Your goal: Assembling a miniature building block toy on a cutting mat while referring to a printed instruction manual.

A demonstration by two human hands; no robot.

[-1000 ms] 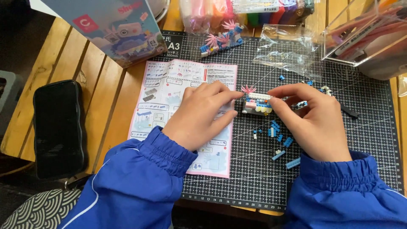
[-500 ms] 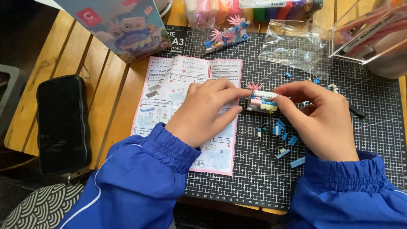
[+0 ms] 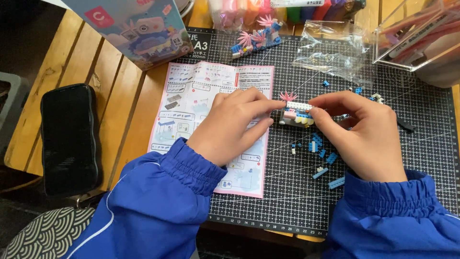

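Pinching the small brick model (image 3: 297, 114) mid-mat, my left hand (image 3: 232, 127) and right hand (image 3: 366, 136) clamp its ends; pink-edged instruction sheet (image 3: 191, 103) beneath my left, blue box (image 3: 136, 26) at the cutting mat (image 3: 421, 158)'s far-left corner.

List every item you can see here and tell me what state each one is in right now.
Small brick model: part-built, pinched between both hands.
Left hand: fingers on the model's left end.
Right hand: fingers on its right end.
Instruction sheet: unfolded, flat.
Plastic bag: crumpled.
Loose blue bricks: scattered on the mat.
Phone: screen dark.
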